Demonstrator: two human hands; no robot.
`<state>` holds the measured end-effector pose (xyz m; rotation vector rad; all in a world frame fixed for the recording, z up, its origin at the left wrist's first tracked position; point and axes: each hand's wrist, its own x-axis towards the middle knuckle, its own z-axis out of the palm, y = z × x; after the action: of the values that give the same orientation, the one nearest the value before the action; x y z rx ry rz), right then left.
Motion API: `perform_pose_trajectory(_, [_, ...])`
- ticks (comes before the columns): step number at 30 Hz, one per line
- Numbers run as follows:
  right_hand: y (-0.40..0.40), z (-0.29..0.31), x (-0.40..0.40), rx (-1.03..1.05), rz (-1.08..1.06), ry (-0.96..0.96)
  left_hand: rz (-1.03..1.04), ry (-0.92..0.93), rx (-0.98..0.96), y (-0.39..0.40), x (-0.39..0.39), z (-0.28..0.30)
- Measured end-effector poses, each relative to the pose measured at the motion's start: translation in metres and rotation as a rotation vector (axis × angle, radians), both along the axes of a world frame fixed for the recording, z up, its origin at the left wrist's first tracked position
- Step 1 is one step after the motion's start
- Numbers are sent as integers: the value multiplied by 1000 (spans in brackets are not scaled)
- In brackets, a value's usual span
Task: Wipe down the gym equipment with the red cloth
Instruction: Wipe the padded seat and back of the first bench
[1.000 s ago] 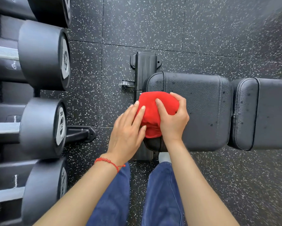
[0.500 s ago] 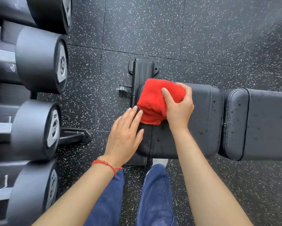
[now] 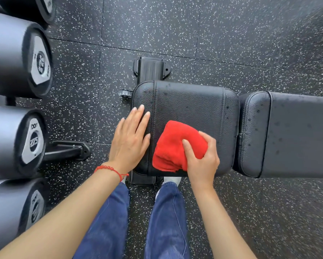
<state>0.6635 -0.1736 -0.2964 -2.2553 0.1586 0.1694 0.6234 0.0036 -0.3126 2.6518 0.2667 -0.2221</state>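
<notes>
A folded red cloth [image 3: 172, 144] lies on the near part of the black padded bench seat [image 3: 190, 107]. My right hand [image 3: 201, 159] grips the cloth from its right side, with the fingers curled over it and pressing it onto the pad. My left hand [image 3: 130, 139] rests flat on the seat's left edge with the fingers straight. A red bead bracelet sits on my left wrist. The long black back pad [image 3: 291, 135] joins the seat on the right and shows small dark specks.
Several large black dumbbells [image 3: 20, 55] sit on a rack along the left edge, and a rack foot [image 3: 67, 149] juts toward the bench. The bench's base bar [image 3: 151, 69] pokes out behind the seat. My legs in blue trousers stand below on the speckled rubber floor [image 3: 231, 34].
My right hand has dragged the red cloth from the seat's far left corner toward me and to the right. My left hand has shifted up along the seat's left edge.
</notes>
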Motion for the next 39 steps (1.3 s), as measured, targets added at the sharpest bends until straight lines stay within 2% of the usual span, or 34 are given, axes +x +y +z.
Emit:
perform_pose_trajectory(4, [-6,-3,-17,17,-11,8,36,4,12,-6,-1,-13])
perform_pose_trajectory(8, [4,-6,-11,-7,-42,-82,55,-41,-26,-9,-4,-25])
perform_pose_trajectory(14, [32,-9,43,-23,13,-234,55,-107,-41,-8,-6,-32])
perform_pose_trajectory(21, [54,-10,102,-42,85,-283,53,-127,-16,-9,-4,-31])
perform_pose_trajectory(29, [16,-11,55,-59,71,-249,49,-111,22,-10,1,-18])
perform_pose_trajectory(35, [-38,-8,-12,-92,37,-132,18,-154,27,-30,13,-14])
perform_pose_trajectory(39, [-44,-8,-13,-91,40,-152,11,-110,110,-44,18,-20])
